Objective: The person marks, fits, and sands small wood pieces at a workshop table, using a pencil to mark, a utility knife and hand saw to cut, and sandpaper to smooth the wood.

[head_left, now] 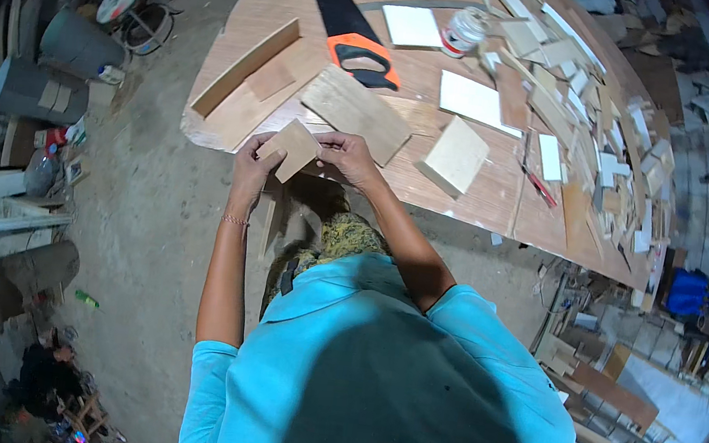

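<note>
A small flat square of wood (297,151) is held up at the table's near edge, turned cornerwise. My left hand (256,161) grips its left side, thumb on the face. On its right corner my right hand (349,157) pinches the edge with closed fingers. Just beyond lies a wooden board (359,114) on the worktable (412,184). To the left, an L-shaped wooden piece (245,71) has a thin upright strip along one side, with a small rectangle of wood (271,77) lying inside it. A pale wooden block (455,159) sits right of the board.
A handsaw (365,59) with an orange and black handle lies at the back. Beside white panels (480,101) stands a clear jar (464,31). A red-handled tool (540,187) lies right, near a heap of wood offcuts (618,165). Grey cylinders (39,90) stand on the floor at left.
</note>
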